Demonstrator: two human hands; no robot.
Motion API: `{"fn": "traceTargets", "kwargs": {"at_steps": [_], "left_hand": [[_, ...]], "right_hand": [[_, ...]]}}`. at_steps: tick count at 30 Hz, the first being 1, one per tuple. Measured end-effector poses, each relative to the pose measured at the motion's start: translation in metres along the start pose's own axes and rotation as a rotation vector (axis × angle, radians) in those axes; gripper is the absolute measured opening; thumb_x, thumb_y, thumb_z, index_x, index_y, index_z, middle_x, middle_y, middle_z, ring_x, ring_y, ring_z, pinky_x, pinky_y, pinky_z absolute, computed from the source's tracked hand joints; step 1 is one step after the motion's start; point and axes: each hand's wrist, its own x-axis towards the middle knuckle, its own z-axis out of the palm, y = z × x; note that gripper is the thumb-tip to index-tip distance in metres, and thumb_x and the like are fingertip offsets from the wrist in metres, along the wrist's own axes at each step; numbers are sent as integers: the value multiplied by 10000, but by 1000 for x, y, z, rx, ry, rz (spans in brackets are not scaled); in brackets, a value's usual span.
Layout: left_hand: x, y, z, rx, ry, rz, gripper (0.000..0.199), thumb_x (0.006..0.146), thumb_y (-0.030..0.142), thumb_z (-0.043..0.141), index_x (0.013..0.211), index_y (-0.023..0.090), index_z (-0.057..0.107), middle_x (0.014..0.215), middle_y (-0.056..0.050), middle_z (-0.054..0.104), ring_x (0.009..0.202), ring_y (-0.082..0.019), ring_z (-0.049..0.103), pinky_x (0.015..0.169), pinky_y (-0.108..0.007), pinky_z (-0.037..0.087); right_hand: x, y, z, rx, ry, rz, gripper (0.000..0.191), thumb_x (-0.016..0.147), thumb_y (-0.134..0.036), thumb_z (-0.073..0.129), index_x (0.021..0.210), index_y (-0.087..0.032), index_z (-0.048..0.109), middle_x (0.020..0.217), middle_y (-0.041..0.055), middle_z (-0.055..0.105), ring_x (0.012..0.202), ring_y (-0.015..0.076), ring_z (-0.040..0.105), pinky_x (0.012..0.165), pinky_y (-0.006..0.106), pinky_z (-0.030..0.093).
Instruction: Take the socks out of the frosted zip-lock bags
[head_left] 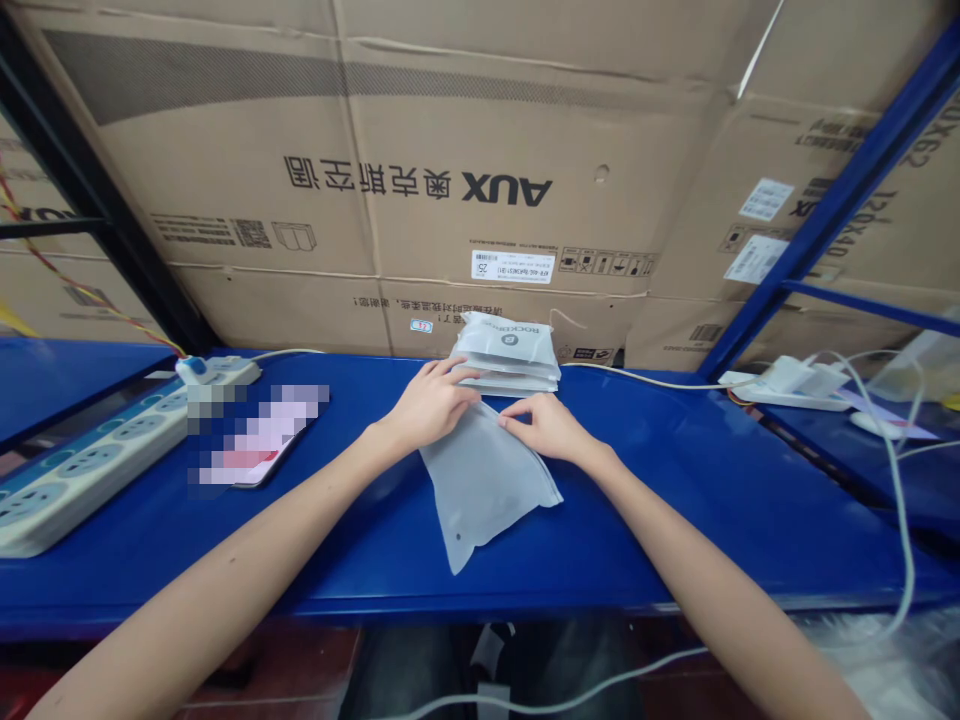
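Left fingers and right fingers pinching frosted bag, far edge, open blue table rightward

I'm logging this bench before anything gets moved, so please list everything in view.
Frosted bag: one, whitish, between the hands
Packets: several, white, stacked behind it
Table: one, blue, beneath them
Phone: one, pink-white screen, left
Power strips: two, whitish, left and right
Plugs: several, white or blue-white, on the strips
Cables: several, white, behind, right and below
Twisted wires: red and yellow, left
Cardboard: brown, behind, count unclear
Frame bars: several, blue or black, both sides
Clear plastic: count unclear, lower right
Left hand: one, bare, bag's upper left
Right hand: one, bare, bag's upper right
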Motion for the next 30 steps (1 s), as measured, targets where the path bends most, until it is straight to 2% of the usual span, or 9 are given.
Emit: {"fn": "traceTargets", "kwargs": {"at_steps": [3,6,10,12,14,18,22,26,30], "left_hand": [[0,-5,-2,49,41,-18,284,891,139,462,934,223,730,1266,-56,624,1317,-318,427,1039,-513,371],[-2,-13,-4,96,73,-72,292,877,138,458,903,218,737,1215,-65,647,1310,-331,432,1080,-556,316],[-3,-24,-9,77,99,-150,278,868,171,468,871,230,740,1147,-56,672,1305,-333,429,1117,-601,245],[-4,-28,-12,68,103,-174,270,865,187,473,864,234,739,1140,-51,674,1303,-330,427,1120,-613,233],[-9,-33,-15,68,107,-196,265,854,194,477,851,239,737,1152,-47,671,1308,-329,421,1118,-622,229],[-27,-49,-15,38,96,-272,262,855,249,478,817,239,737,1164,-64,674,1302,-363,431,1085,-657,257],[-42,-56,-8,-14,51,-302,278,845,230,457,822,230,734,1153,-80,679,1289,-377,455,1064,-661,292],[-41,-46,1,-33,61,-240,277,843,213,452,899,207,723,1201,-97,657,1306,-354,449,1075,-617,318],[-37,-36,9,-103,17,-198,302,905,317,455,1060,194,684,1197,-95,667,1292,-328,475,1075,-596,337]], "right_hand": [[-1,3,-9,21,-49,58,229,850,-249,569,815,-237,795,815,-4,773,694,204,674,602,288,477],[-3,11,-14,-6,-52,0,192,837,-232,604,787,-251,788,969,14,768,908,261,694,808,377,524],[-7,21,-14,-182,84,-133,161,840,-212,625,795,-273,767,1159,38,712,1281,331,510,1088,587,325],[-9,21,-14,-223,102,-153,193,862,-185,592,812,-273,756,1088,37,736,1263,315,533,1090,576,336],[-10,19,-14,-244,89,-141,216,883,-174,562,818,-271,744,1006,32,755,1193,300,595,1012,506,445],[-13,14,-14,-294,99,-132,232,906,-178,535,846,-267,740,1023,35,754,1158,294,622,842,405,547],[-13,16,-4,-335,122,-240,227,903,-175,537,923,-232,757,1105,78,731,1194,309,596,969,485,495],[-12,17,9,-315,190,-289,247,895,-145,534,947,-230,760,1116,86,726,1221,304,573,1083,552,384],[-12,14,15,-322,219,-257,260,901,-133,517,948,-217,758,1077,87,739,1187,296,597,1059,497,414]]}}
